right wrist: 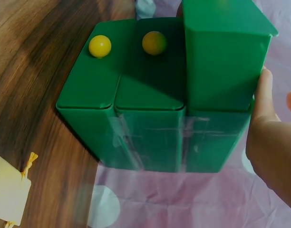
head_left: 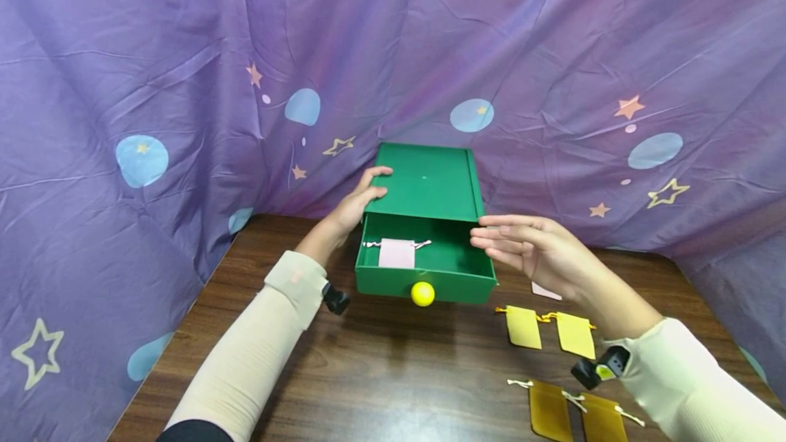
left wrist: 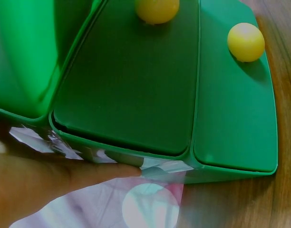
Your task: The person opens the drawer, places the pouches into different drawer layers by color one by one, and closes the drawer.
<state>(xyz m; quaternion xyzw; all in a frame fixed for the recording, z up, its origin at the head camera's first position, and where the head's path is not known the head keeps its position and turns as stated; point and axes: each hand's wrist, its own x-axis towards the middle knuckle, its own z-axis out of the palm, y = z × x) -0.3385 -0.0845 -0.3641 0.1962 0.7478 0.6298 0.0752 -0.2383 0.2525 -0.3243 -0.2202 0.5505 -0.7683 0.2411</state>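
A green drawer cabinet (head_left: 424,176) of three stacked drawers, each with a yellow ball knob, stands against the curtain. Its top drawer (head_left: 454,285) is pulled out, and a pale pink drawstring pouch (head_left: 396,254) lies inside toward the left. My left hand (head_left: 356,207) rests against the cabinet's left side, fingertips over the top's edge; in the left wrist view one digit lies straight along the taped side. My right hand (head_left: 534,251) holds nothing, its fingers extended at the drawer's right wall, overlapping the opening in the head view. The lower drawers (right wrist: 150,80) are closed.
Two yellow drawstring pouches (head_left: 523,327) lie on the brown wooden table (head_left: 368,374), right of the cabinet. Nearer are two brown-gold pouches (head_left: 549,411). A pale pink piece (head_left: 545,291) shows partly behind the right hand. A purple patterned curtain (head_left: 381,53) hangs behind.
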